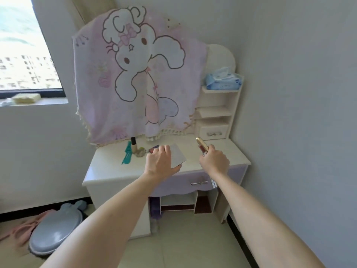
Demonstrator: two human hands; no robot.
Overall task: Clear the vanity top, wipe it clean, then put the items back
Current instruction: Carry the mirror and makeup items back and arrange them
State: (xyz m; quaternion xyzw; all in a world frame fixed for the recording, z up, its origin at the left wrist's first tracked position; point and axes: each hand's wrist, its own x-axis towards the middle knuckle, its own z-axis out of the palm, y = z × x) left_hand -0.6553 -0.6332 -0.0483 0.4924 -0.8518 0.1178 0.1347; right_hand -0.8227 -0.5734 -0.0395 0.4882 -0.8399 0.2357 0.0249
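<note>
Gold-coloured tube [202, 145] is sticking up and away out of the right hand [214, 161], which is gripping its lower end above the vanity top [222, 151]. Can't really tell what it is, the fist is covering half. Left hand [161, 160] is reaching forward, fingers curling over a grey card [178, 154], hiding its near-left part.
</note>
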